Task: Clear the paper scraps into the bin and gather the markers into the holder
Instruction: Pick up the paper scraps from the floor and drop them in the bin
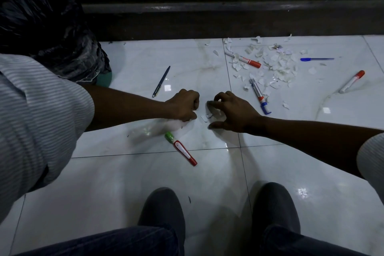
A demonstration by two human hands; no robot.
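head view: the task stands at an early stage, judged from the layout. the left hand [184,104] is curled into a fist on the floor [145,183]; white material shows at its underside, but whether it holds scraps cannot be told. the right hand [232,111] is spread with fingers bent, raking a few small scraps [205,117] lying between the two hands. the main scrap pile [276,66] lies at 1 o'clock from the hands, well apart, not yet collected. the bin [62,48], lined with a black bag, stands at 10 o'clock, beside the left arm. no marker is gathered: a red marker [243,59] and a blue marker [260,96] lie in the pile's edges, a second red marker [352,81] at 2 o'clock, a green-capped marker [180,148] at 6 o'clock just below the left hand. a dark pen [161,81] lies at 11 o'clock, a blue pen [316,59] beyond the pile. no holder is in view. the two markers in the pile would likely obstruct a clean sweep of the scraps. two shoes [162,210] stand at 6 o'clock.
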